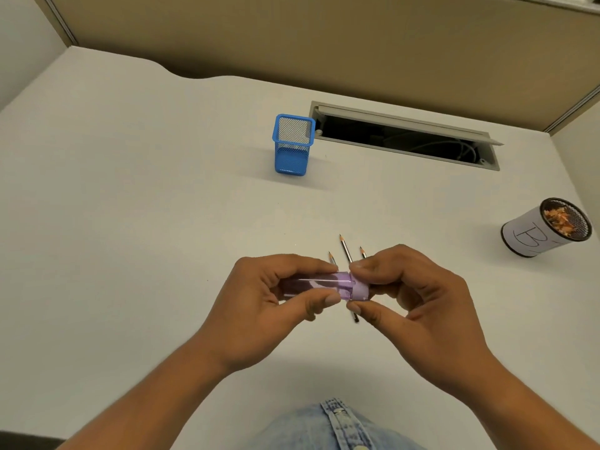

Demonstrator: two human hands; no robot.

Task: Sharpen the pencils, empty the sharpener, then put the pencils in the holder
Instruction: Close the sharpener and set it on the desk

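Both hands clamped on the sharpener [337,285], one at each end, just above the desk [130,222].

Left hand [259,297] pinches the clear purple barrel [311,284] between thumb and fingers. Right hand [406,297] pinches the opaque lilac cap [358,289], so the two hands nearly meet. It looks like light, stiff, smooth plastic, probably slippery. Holding it on either side of the seam should suit a twist or pull, though shavings may spill if the open end tips. Three pencils [344,250] lie side by side under and just beyond the hands, their sharp points facing away. A blue mesh holder [292,144] stands well beyond the left hand. A mesh cup [548,227] of shavings sits well off beyond the right hand.
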